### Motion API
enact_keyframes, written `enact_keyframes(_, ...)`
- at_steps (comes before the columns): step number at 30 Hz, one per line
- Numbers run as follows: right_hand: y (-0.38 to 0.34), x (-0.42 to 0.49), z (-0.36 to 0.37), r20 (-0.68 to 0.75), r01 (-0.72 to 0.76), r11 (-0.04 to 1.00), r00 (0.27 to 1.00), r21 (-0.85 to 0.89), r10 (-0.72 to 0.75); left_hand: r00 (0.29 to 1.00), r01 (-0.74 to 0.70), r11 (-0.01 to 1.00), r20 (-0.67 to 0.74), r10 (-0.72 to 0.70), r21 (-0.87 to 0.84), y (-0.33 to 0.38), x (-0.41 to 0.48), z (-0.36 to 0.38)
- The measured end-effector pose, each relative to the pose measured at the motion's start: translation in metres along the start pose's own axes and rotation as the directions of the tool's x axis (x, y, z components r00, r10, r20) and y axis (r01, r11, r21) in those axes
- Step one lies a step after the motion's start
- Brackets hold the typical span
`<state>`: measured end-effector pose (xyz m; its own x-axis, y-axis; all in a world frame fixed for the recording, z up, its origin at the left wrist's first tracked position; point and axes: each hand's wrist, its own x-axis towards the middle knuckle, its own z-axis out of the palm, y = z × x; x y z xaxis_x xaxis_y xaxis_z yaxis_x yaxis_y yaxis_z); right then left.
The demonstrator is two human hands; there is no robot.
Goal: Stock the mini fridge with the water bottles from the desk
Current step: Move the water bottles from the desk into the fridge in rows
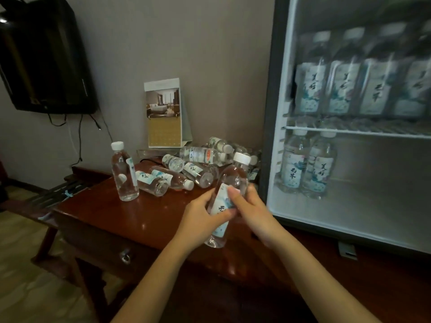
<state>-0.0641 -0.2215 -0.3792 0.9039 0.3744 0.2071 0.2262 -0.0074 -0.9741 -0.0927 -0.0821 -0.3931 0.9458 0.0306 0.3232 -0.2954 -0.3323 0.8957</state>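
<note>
Bottle (229, 194) gripped by left hand (200, 221) and right hand (250, 210), tilted, above counter (105, 217), just beside fridge (349, 136).

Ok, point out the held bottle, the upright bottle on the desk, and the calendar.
held bottle (234, 177): head view, clear body below the cap.
upright bottle (123, 180): head view, middle of its body.
calendar (163, 106): head view, room photo on its front.
</note>
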Motion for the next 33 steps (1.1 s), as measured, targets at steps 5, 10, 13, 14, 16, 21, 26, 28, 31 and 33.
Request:
enact_keyframes(5, -0.007, -0.030, -0.047, -0.123, 0.101, 0.993, 0.986, -0.055, -0.108, 0.981, -0.063, 0.998, 0.183, 0.062, -0.003, 0.021, -0.003, 0.048)
enact_keyframes(10, -0.011, -0.054, -0.085, -0.178, 0.120, 0.990, 0.975, -0.078, -0.133, 0.934, -0.111, 0.994, 0.344, 0.096, 0.025, 0.038, -0.002, 0.087)
enact_keyframes(13, -0.013, -0.065, -0.106, -0.214, 0.121, 0.986, 0.966, -0.118, -0.145, 0.890, -0.135, 0.991, 0.439, 0.127, -0.014, 0.050, 0.000, 0.107)
enact_keyframes(14, -0.014, -0.068, -0.113, -0.234, 0.129, 0.981, 0.959, -0.147, -0.162, 0.881, -0.143, 0.989, 0.451, 0.141, -0.029, 0.055, 0.001, 0.114)
enact_keyframes(16, -0.015, -0.072, -0.127, -0.285, 0.161, 0.966, 0.934, -0.202, -0.215, 0.879, -0.187, 0.981, 0.438, 0.188, -0.046, 0.061, 0.005, 0.132)
enact_keyframes(21, -0.010, -0.070, -0.157, -0.440, 0.255, 0.922, 0.820, -0.291, -0.366, 0.910, -0.284, 0.956, 0.292, 0.295, -0.080, 0.069, 0.029, 0.187)
enact_keyframes(26, -0.001, -0.063, -0.193, -0.551, 0.221, 0.923, 0.750, -0.315, -0.367, 0.907, -0.366, 0.928, 0.199, 0.372, -0.065, 0.073, 0.054, 0.235)
enact_keyframes(28, 0.005, -0.059, -0.206, -0.580, 0.172, 0.930, 0.741, -0.324, -0.339, 0.894, -0.393, 0.916, 0.199, 0.402, -0.087, 0.070, 0.060, 0.249)
enact_keyframes(31, 0.012, -0.051, -0.220, -0.590, 0.108, 0.919, 0.737, -0.378, -0.329, 0.898, -0.376, 0.916, 0.190, 0.398, -0.138, 0.063, 0.070, 0.265)
enact_keyframes(33, 0.018, -0.045, -0.228, -0.580, 0.080, 0.917, 0.752, -0.391, -0.313, 0.898, -0.374, 0.916, 0.191, 0.397, -0.149, 0.057, 0.078, 0.273)
